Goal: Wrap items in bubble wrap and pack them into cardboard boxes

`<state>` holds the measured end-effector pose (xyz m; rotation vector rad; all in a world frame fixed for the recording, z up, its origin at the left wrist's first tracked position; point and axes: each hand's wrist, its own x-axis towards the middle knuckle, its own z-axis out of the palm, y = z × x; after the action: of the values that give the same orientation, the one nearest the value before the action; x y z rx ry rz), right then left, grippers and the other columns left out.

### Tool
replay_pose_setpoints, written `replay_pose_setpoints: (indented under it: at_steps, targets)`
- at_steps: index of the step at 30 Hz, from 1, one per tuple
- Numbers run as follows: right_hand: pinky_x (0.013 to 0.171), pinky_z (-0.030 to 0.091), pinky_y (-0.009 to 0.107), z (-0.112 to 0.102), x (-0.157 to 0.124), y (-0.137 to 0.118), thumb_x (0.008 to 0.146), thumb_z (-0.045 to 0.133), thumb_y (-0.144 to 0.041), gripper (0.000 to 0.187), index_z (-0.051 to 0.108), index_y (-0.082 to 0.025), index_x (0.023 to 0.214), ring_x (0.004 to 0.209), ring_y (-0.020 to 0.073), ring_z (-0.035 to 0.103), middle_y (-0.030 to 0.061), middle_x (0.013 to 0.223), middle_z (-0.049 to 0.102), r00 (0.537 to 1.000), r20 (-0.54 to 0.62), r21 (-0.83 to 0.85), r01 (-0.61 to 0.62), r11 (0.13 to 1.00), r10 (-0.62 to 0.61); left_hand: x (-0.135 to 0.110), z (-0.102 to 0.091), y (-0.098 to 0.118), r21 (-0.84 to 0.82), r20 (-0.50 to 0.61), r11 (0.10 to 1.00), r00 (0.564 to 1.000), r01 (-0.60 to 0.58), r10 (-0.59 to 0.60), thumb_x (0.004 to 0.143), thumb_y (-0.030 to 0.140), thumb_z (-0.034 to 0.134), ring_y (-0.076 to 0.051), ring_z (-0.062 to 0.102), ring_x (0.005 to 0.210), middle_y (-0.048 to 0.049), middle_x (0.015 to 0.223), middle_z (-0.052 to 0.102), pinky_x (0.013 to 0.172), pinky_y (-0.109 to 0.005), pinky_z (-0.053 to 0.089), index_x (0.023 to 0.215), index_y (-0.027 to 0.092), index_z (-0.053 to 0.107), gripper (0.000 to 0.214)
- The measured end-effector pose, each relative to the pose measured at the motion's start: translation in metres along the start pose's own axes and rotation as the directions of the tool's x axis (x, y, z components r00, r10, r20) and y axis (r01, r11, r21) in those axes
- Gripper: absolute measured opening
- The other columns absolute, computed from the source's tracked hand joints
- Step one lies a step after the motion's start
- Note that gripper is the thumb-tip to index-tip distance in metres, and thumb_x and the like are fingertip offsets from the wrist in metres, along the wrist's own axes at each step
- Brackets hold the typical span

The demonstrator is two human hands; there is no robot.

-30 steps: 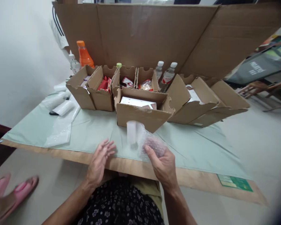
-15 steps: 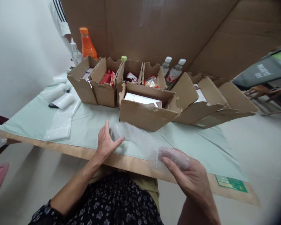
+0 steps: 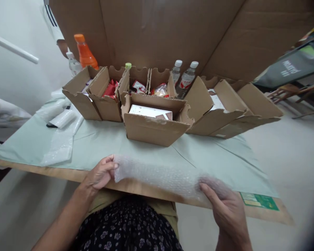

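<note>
A long strip of clear bubble wrap (image 3: 159, 176) is stretched flat across the table's near edge. My left hand (image 3: 101, 173) pinches its left end. My right hand (image 3: 226, 211) grips its right end, fingers curled under the wrap. Just beyond the strip stands an open cardboard box (image 3: 154, 129) with a white carton (image 3: 149, 112) inside it.
A row of open cardboard boxes (image 3: 104, 104) with red packets lines the back, before a tall cardboard sheet (image 3: 172, 31). An orange bottle (image 3: 85, 52) and water bottles (image 3: 187, 78) stand behind. Bubble-wrap bags (image 3: 60, 146) lie left on the pale green table cover (image 3: 214, 157). Another person's striped sleeve (image 3: 52, 24) shows far left.
The wrap was bunched in my right hand; my left hand took its free end and both hands drew apart, spreading it into a long strip along the table edge.
</note>
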<state>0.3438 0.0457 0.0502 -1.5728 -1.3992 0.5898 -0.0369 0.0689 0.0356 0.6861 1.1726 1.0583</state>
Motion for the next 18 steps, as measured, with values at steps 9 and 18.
replay_pose_setpoints:
  at_steps: [9, 18]
  targets:
    - [0.075, 0.065, 0.038, 0.025, 0.024, 0.008, 0.080, 0.077, -0.047, 0.032, 0.082, -0.019, 0.094, 0.082, 0.0263, 0.078, 0.0103, 0.093, 0.083, 0.992, 0.099, 0.063, -0.083, 0.995, 0.076, -0.009, -0.020, 0.018, 0.000, 0.032, 1.000, 0.999, -0.005, 0.005, 0.061, 0.039, 0.090, -0.025, 0.071, 0.088, -0.0076, 0.097, 0.073, 0.073, -0.031, 0.057, 0.114, 0.020, 0.070, 0.060]
    - [0.086, 0.055, 0.049, 0.077, 0.071, 0.035, 0.083, 0.058, -0.050, 0.049, 0.075, -0.014, 0.111, 0.091, 0.0325, 0.071, 0.0164, 0.100, 0.079, 0.990, 0.136, -0.395, 0.025, 0.918, 0.031, 0.031, -0.027, 0.009, 0.937, -0.198, 0.347, 0.757, -0.040, 0.622, 0.081, 0.029, 0.064, -0.024, 0.062, 0.085, -0.0093, 0.107, 0.063, 0.087, -0.045, 0.054, 0.143, 0.016, 0.055, 0.065]
